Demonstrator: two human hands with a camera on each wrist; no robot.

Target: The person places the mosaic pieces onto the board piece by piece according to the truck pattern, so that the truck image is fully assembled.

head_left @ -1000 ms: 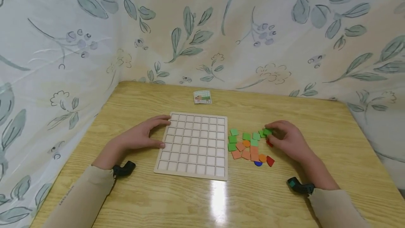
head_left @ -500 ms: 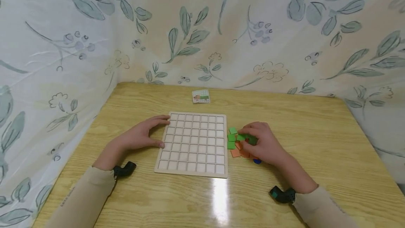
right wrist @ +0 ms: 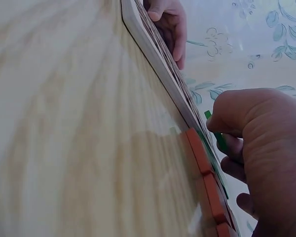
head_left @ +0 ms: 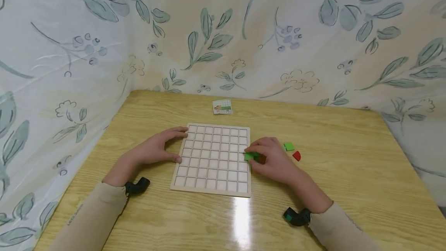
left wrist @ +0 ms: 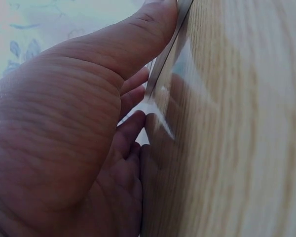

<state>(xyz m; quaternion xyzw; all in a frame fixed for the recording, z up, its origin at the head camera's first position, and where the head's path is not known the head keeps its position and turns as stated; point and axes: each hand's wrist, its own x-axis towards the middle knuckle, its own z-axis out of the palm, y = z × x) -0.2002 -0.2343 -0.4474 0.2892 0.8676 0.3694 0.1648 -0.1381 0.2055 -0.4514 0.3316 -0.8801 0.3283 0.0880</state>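
Observation:
A pale wooden grid board (head_left: 211, 191) lies on the table. At its left edge my left hand (head_left: 153, 148) rests with thumb and fingertips spread along the rim; the left wrist view shows the thumb (left wrist: 143, 27) against the edge. My right hand (head_left: 275, 160) pinches a green square tile (head_left: 249, 156) over the board's right edge. That green tile (right wrist: 221, 140) also shows between thumb and finger in the right wrist view. Orange tiles (right wrist: 200, 150) lie below the hand there, beside the board. In the head view the right hand hides most of the loose tiles.
Right of the right hand lie a light green tile (head_left: 289, 146) and a red quarter-round piece (head_left: 296, 155). A small picture card (head_left: 222, 107) lies behind the board. A patterned cloth (head_left: 223, 49) hangs along the back of the wooden table (head_left: 331, 173).
My right hand has moved left from the right end of the loose tiles to the board's right edge, carrying the green tile. The left hand stays at the board's left edge.

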